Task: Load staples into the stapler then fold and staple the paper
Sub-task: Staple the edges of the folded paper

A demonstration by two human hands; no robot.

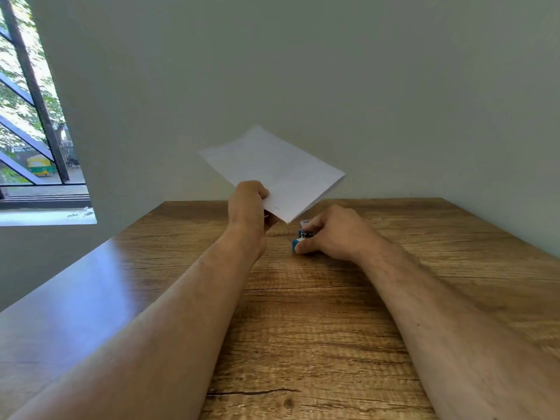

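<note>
A folded white sheet of paper (274, 169) is held up above the far part of the wooden table (318, 313), tilted, with a small staple mark near its lower edge. My left hand (248, 207) pinches its lower left corner. A small blue stapler (300, 239) rests on the table just right of that corner. My right hand (330, 233) is wrapped around the stapler, thumb at its near end, and hides most of it.
A plain wall stands right behind the table's far edge. A window (27, 116) with dark bars is at the left. The table's left edge runs diagonally toward me; bare wood lies between my forearms.
</note>
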